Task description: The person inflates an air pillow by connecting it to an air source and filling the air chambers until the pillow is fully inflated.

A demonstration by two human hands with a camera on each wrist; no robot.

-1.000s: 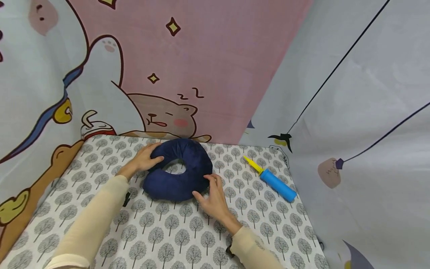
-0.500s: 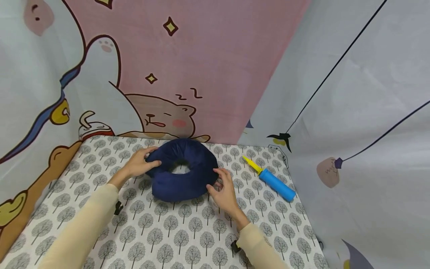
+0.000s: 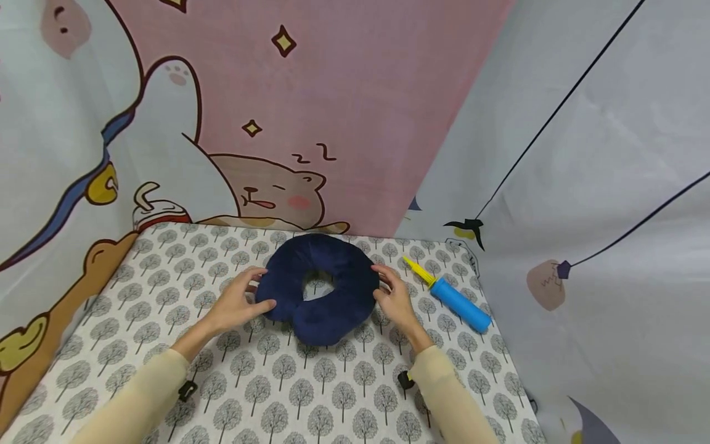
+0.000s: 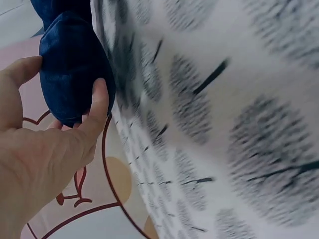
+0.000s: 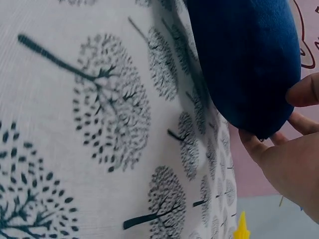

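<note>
A dark blue, plush U-shaped neck pillow [image 3: 288, 274] lies on the tree-print cloth, its two ends meeting at the front left. A patch of cloth shows through its central hole. My left hand [image 3: 235, 301] holds the pillow's left side, thumb toward the front and fingers round the outer edge. On the opposite side, my right hand [image 3: 397, 301] grips the outer edge between thumb and fingers. In the left wrist view, thumb and fingers span the rounded blue side [image 4: 72, 69]. The right wrist view shows fingertips [image 5: 254, 144] at the pillow's edge.
To the right lies a blue hand pump [image 3: 460, 305] with a yellow nozzle [image 3: 418, 271]. The white cloth [image 3: 299, 394] printed with grey trees covers the table. Cartoon-printed fabric [image 3: 355, 111] hangs behind it, and a pale curtain [image 3: 610, 246] hangs along the right.
The neck pillow has shifted right and turned counterclockwise, its meeting ends going from the left side to the front left. Both hands have moved right with it.
</note>
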